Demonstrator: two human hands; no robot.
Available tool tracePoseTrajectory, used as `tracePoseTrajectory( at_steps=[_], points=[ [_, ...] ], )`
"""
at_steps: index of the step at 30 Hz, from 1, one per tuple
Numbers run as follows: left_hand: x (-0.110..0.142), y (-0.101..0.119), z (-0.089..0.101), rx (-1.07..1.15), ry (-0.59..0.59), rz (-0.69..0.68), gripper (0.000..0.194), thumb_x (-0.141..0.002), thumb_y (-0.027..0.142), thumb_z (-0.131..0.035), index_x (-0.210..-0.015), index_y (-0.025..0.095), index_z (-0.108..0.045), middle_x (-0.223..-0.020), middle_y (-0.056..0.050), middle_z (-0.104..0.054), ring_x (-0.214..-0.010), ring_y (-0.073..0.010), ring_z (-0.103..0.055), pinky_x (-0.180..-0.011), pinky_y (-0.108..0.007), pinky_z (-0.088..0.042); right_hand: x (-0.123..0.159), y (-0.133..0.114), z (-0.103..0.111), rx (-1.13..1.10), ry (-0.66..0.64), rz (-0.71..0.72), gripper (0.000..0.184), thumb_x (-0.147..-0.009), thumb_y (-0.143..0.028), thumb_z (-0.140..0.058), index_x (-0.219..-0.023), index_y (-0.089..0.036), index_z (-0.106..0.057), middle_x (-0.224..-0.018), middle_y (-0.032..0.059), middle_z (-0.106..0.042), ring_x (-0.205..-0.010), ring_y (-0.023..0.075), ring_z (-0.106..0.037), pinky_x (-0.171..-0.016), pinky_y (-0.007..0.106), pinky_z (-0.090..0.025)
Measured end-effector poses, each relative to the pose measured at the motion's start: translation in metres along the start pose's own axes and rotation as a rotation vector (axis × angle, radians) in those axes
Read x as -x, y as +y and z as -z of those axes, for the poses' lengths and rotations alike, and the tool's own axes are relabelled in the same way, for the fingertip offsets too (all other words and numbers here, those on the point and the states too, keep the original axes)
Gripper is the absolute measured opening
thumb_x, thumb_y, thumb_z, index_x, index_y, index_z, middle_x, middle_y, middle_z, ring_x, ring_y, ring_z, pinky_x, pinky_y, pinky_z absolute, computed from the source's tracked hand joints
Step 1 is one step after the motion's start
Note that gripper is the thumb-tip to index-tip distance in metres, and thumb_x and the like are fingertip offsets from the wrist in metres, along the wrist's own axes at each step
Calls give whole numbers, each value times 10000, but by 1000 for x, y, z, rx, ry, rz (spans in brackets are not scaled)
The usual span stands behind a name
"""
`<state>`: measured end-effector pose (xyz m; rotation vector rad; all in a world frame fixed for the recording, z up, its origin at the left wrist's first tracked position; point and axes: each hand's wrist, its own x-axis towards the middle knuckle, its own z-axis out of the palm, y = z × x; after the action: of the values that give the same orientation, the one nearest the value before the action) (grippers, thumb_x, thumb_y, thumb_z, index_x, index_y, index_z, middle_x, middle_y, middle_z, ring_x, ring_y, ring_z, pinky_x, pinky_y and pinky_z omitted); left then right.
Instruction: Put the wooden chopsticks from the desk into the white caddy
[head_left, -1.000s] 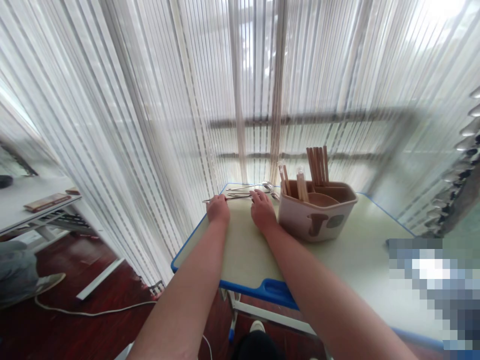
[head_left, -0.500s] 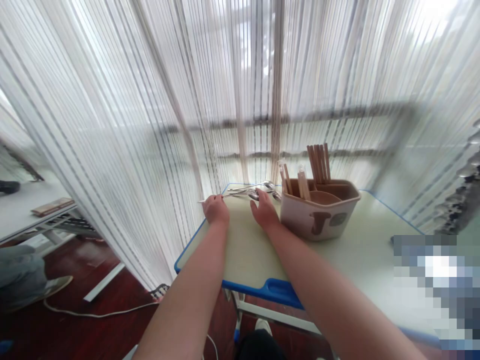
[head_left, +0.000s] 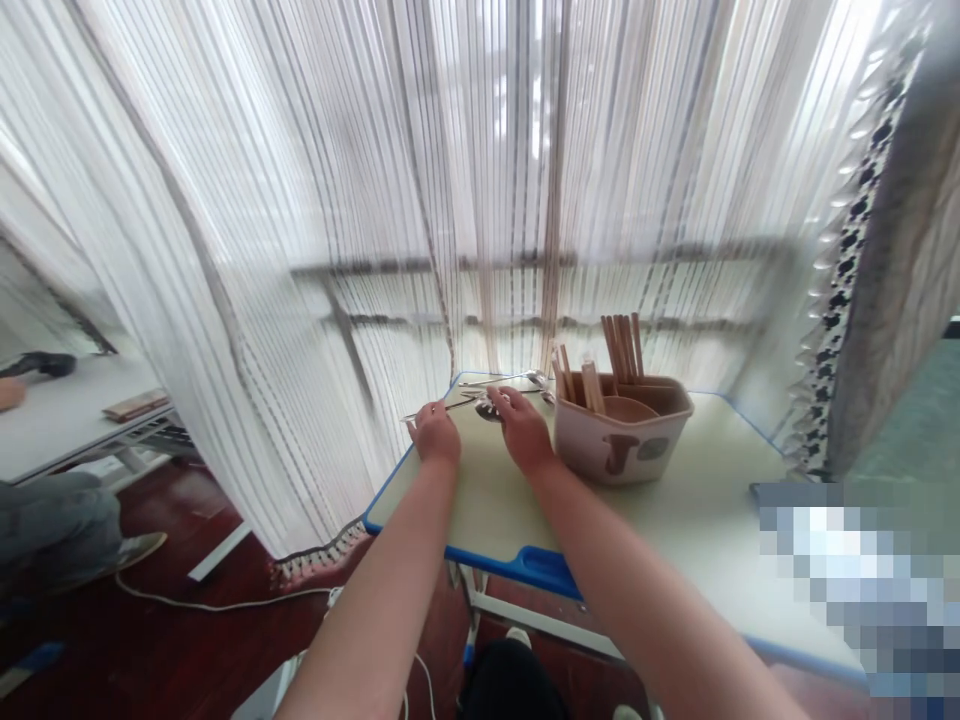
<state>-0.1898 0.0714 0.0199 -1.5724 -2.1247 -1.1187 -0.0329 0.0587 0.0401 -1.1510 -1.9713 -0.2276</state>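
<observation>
My left hand (head_left: 435, 434) is closed round the thin handles of metal cutlery (head_left: 450, 405) at the far left corner of the table (head_left: 675, 520). One metal handle sticks out leftward past my knuckles. My right hand (head_left: 521, 428) rests beside it with fingers curled over a metal spoon (head_left: 487, 407) lying on the tabletop. More spoons (head_left: 525, 379) lie along the far edge behind my hands. A beige cutlery holder (head_left: 622, 440) stands just right of my right hand, with wooden chopsticks (head_left: 621, 348) upright in it.
A white striped curtain (head_left: 337, 250) hangs right behind the table and to its left. The table has a blue rim and a blue front handle (head_left: 536, 562). Another white table (head_left: 67, 420) stands at the far left, a seated person's leg (head_left: 60, 520) below it. A cable (head_left: 210, 603) lies on the dark floor.
The view has shifted, so the curtain and table sit differently in frame. My left hand has lifted the cutlery handles slightly; my right hand has closed over a spoon.
</observation>
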Motion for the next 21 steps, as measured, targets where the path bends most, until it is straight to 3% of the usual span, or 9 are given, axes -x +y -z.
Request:
tracePoseTrajectory(
  at_steps=[4, 9, 15, 21],
  points=[
    [12, 8, 27, 105, 218, -100, 429, -894, 168, -311, -1298, 113, -446, -1226, -162, -536, -1136, -242, -478, -1009, -431, -304, 0, -25, 41, -125, 116, 103, 572, -788, -44, -401, -1319, -243, -470, -1361, 75, -443, -1126, 196, -516, -914, 304, -454],
    [23, 34, 76, 188, 280, -319, 344, -891, 204, -361, -1162, 144, -565, -906, -108, -618, -911, -234, -536, -890, -402, -354, 5, -31, 112, -268, 162, 150, 636, -712, 1, -404, -1303, -228, -456, -1347, 97, -436, -1185, 221, -470, -958, 370, -439],
    [27, 114, 132, 330, 199, -502, 308, -882, 223, -386, -1104, 176, -593, -915, -86, -593, -883, -222, -517, -851, -380, -334, -2, 6, 213, -298, 176, 218, 636, -686, 30, -397, -1276, -200, -453, -1268, 115, -478, -1164, 201, -479, -980, 365, -419],
    [33, 196, 146, 458, 146, -635, 369, -912, 245, -334, -1206, 160, -541, -944, -94, -578, -908, -219, -506, -851, -372, -370, -1, 53, 299, -157, 258, 227, 575, -715, 37, -370, -1219, -210, -494, -1205, 110, -502, -1129, 183, -500, -966, 369, -430]
  ],
)
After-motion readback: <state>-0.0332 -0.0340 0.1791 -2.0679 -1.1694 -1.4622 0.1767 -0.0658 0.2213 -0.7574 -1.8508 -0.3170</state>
